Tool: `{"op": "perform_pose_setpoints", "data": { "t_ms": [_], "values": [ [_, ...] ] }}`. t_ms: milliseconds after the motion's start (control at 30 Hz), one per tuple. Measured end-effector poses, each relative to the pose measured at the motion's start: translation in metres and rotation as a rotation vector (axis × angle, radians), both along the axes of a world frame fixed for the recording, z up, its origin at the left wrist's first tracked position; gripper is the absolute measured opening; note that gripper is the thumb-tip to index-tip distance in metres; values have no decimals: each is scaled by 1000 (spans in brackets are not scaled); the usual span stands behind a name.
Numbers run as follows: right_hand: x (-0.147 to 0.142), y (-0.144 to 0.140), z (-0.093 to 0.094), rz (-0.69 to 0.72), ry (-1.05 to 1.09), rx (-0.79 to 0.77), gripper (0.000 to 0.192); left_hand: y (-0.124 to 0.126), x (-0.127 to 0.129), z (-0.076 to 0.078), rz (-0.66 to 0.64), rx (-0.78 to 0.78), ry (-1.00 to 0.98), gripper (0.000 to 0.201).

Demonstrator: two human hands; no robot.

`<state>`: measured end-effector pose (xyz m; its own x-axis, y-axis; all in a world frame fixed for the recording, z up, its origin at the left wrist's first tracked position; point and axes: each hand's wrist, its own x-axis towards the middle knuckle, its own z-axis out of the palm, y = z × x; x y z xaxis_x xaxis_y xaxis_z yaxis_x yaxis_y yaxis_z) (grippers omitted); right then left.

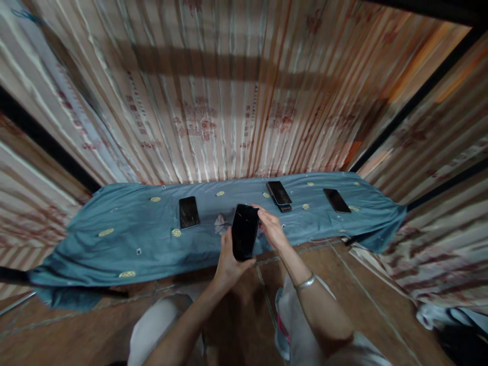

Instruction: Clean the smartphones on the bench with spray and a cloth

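My left hand [227, 259] grips a black phone [244, 231] from below, holding it upright over the near edge of a blue cloth [133, 229]. My right hand [271, 227] touches the phone's upper right corner with its fingertips. A small crumpled grey rag [221, 223] lies on the cloth just behind the phone. Three other dark phones lie flat on the cloth: one [189, 212] to the left, one [279, 195] to the right resting on a second device, and one [336, 200] further right.
The blue cloth with yellow spots covers a low surface along a striped curtain wall [229, 101]. Brown tiled floor [76, 335] lies below. My knees in light trousers [160, 325] are at the bottom. A pile of fabric [450, 315] sits at the lower right.
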<state>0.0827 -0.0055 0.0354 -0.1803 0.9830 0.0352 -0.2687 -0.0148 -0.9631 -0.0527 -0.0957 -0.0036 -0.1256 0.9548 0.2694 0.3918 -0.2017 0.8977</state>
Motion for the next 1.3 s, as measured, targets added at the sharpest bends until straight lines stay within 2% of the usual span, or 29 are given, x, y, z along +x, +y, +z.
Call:
{"op": "perform_pose_setpoints", "data": {
  "t_ms": [67,133,233,267,333,400,500,700,867,1100,1300],
  "values": [
    [-4,2,-2,-48,85,-85,40,-3,1,2,-20,-2,-77,92],
    [-6,4,-3,-76,154,-146,40,-3,-1,4,-25,-58,-238,77],
    [-9,1,-6,-73,232,-206,36,2,-6,11,-24,-289,-641,59],
    [-12,-1,-6,-60,246,-224,35,5,-8,15,-25,-364,-791,58],
    [-18,-8,-7,-23,253,-245,33,9,-11,22,-18,-389,-1041,58],
    [-26,-15,-7,29,242,-248,32,12,-13,29,-52,-436,-1168,56],
    [-33,-20,-9,125,223,-260,31,13,-14,35,-106,-556,-1248,57],
    [-34,-17,-17,176,145,-249,34,12,-18,31,-160,-475,-1247,60],
    [-38,-20,-25,179,117,-227,33,13,-24,31,-138,-433,-1206,50],
    [-46,-21,-30,38,79,-208,26,17,-23,27,-12,-485,-1287,36],
    [-49,-20,-25,-13,58,-176,26,22,-23,23,-5,-500,-1345,31]
  ]
}}
